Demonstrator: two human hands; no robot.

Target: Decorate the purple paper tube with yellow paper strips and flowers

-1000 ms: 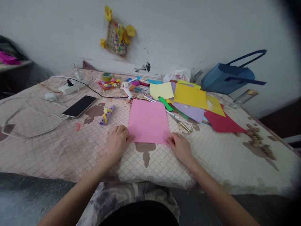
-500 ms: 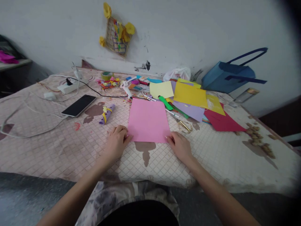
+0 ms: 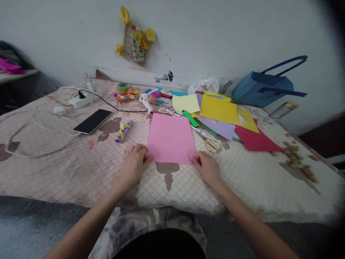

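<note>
2 hands (image 3: 136,164) (image 3: 207,169) at pink paper (image 3: 171,140)

matt, smooth pink paper (image 3: 171,141) at twelve o'clock on a rough quilted cloth cover (image 3: 67,172) — a phone (image 3: 92,121) at ten o'clock with glossy glass, and scissors (image 3: 212,145) at one o'clock with shiny gold-toned metal handles — all close by.

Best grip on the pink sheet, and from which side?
Take the near edge of the pink sheet, coming from the person's side. It lies flat and thin, so a pinch at the near corners suits it, where the left hand and right hand already rest. Pens crowd the far edge.
</note>
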